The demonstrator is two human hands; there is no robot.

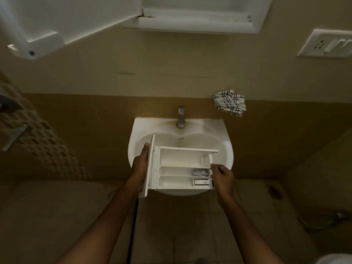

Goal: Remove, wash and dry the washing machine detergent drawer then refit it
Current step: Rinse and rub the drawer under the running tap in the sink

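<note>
The white detergent drawer [179, 166] is held level over the white wash basin [219, 130], compartments facing up and its front panel to the left. My left hand [140, 166] grips that front panel from the outside. My right hand [222, 177] grips the drawer's back end, fingers curled over its edge. Inside the drawer are three compartments, with a small grey siphon cap in the middle one. The metal tap [181, 117] stands at the back of the basin, and no water is running from it.
A black-and-white checked cloth [229, 101] hangs on the wall right of the tap. An open white cabinet [190, 18] hangs overhead, with a socket plate [327, 43] at the upper right. A tiled floor lies below and a hose [323, 221] lies at the right.
</note>
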